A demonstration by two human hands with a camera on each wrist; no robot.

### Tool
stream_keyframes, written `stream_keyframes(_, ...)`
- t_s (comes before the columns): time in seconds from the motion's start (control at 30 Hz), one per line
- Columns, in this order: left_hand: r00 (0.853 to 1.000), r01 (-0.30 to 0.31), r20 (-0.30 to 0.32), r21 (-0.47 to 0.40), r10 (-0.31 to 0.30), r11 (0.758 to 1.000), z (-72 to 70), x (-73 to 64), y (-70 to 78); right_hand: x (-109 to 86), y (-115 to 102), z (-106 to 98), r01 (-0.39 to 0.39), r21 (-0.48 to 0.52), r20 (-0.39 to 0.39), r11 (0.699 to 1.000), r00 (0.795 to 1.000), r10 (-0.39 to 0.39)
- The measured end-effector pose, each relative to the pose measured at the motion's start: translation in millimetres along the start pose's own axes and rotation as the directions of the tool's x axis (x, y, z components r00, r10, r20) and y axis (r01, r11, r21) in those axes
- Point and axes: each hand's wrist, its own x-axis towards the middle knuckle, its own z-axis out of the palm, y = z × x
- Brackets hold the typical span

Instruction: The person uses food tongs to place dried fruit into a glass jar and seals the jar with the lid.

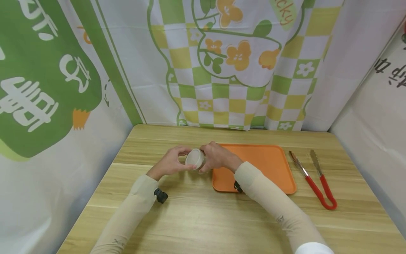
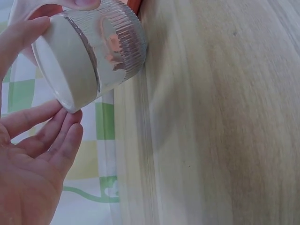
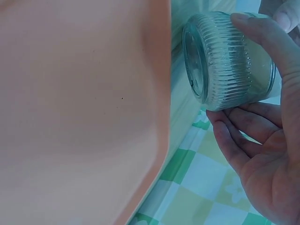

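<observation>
Both hands hold a ribbed clear glass jar point(image 3: 225, 61) with a whitish lid point(image 1: 194, 158), tilted on its side just left of the orange tray point(image 1: 253, 176). The left hand point(image 1: 172, 160) pinches the lid point(image 2: 70, 61) by its rim, thumb on one side and fingertips on the other. On the jar's glass body, the right hand point(image 1: 217, 157) has its thumb on one side and its fingers on the other. In the right wrist view the jar's round base faces the tray. Whether anything is inside the jar I cannot tell.
A pair of metal tongs with red handles point(image 1: 320, 187) lies spread on the wooden table point(image 1: 196, 218), right of the tray. Behind the table hangs a green-and-yellow checked curtain point(image 1: 222, 91). White printed cloth point(image 1: 374, 130) hangs at the right side.
</observation>
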Motion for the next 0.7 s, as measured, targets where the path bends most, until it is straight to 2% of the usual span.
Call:
stream_keyframes(0.23, 1.000, -0.006, 0.004, 0.045, 0.006, 0.999, -1.8, 2.0, 5.0, 0.8, 2, 2, -0.001, 0.029, -0.011, 1.000, 1.000, 0.001)
stream_keyframes(0.37, 1.000, -0.004, 0.001, 0.043, 0.004, 0.999, -1.8, 3.2, 6.1, 0.4, 5, 7, -0.016, 0.067, -0.028, 0.998, 0.999, 0.018)
stream_keyframes(0.5, 1.000, -0.001, -0.020, 0.051, 0.002, 0.999, -0.4, 4.4, 5.5, -0.4, 8, 12, -0.029, 0.119, -0.046, 0.993, 0.998, 0.035)
stream_keyframes(0.7, 0.998, -0.036, -0.057, 0.072, 0.040, 0.997, 2.7, 6.6, 5.8, -2.5, 11, 17, -0.051, 0.174, -0.062, 0.983, 0.996, 0.062)
